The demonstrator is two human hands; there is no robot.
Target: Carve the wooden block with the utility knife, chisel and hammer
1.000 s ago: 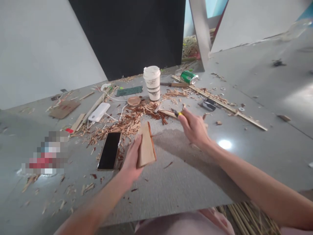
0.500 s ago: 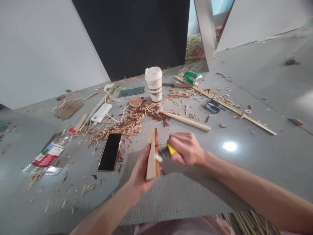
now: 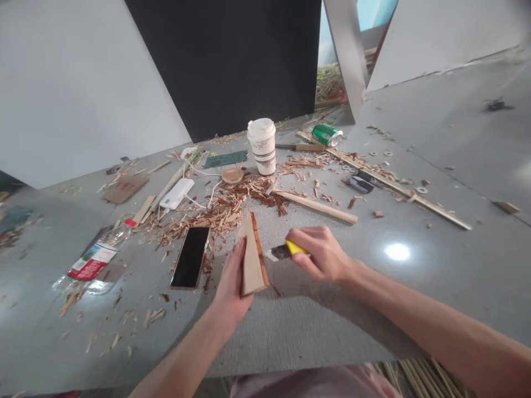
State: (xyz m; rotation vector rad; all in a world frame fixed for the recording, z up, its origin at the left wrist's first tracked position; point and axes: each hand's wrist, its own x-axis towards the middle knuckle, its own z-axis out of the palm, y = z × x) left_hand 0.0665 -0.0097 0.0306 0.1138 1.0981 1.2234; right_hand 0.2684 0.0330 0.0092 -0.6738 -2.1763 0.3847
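Note:
My left hand point(image 3: 233, 279) is closed around a wedge-shaped piece of wood point(image 3: 253, 262), pale on its broad face with reddish-brown bark along the right edge. The wood stands tilted above the table. In my right hand point(image 3: 321, 254) is a yellow and black utility knife point(image 3: 286, 250), its short blade pointing left toward the bark edge. A small gap shows between blade and wood. Just beyond the wood lies a heap of brown shavings point(image 3: 226, 215), and a smartphone point(image 3: 189, 257) rests flat to the left of my left hand.
A lidded paper cup point(image 3: 263, 149) stands behind the shavings. A hammer-like tool with a wooden handle point(image 3: 317, 207), a green can point(image 3: 327, 135) and a long wood strip point(image 3: 385, 179) lie to the right. At left are a white power bank point(image 3: 177, 194) and a plastic bottle point(image 3: 93, 260).
The knife has come away from the bark edge, leaving a gap. My left hand has shifted slightly left and turned the wood, so more of its pale face shows.

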